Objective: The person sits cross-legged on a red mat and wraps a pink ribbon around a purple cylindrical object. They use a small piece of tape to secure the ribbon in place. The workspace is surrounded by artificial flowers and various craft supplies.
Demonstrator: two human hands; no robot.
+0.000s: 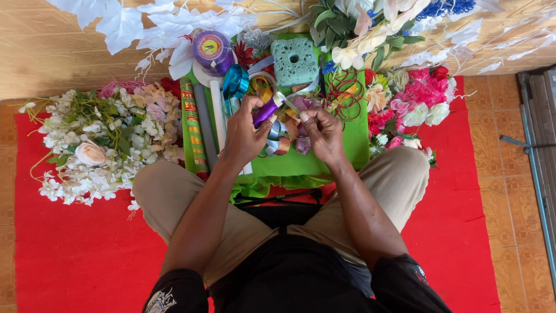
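I sit cross-legged on a red mat (75,255), looking down at my hands over a green cloth (307,165). My left hand (244,134) grips a shiny purple ribbon piece (265,112). My right hand (321,132) pinches a pale pink strip of ribbon (301,106) that runs toward the purple piece. Both hands hover above a heap of ribbon rolls (280,139) in gold, silver and blue on the cloth.
White artificial flowers (98,145) lie at my left, pink and red ones (414,104) at my right. A green foam block (294,61), a purple spool (211,51), a teal ribbon roll (234,81) and rolled wrapping papers (200,127) lie on the cloth. A wooden wall is behind.
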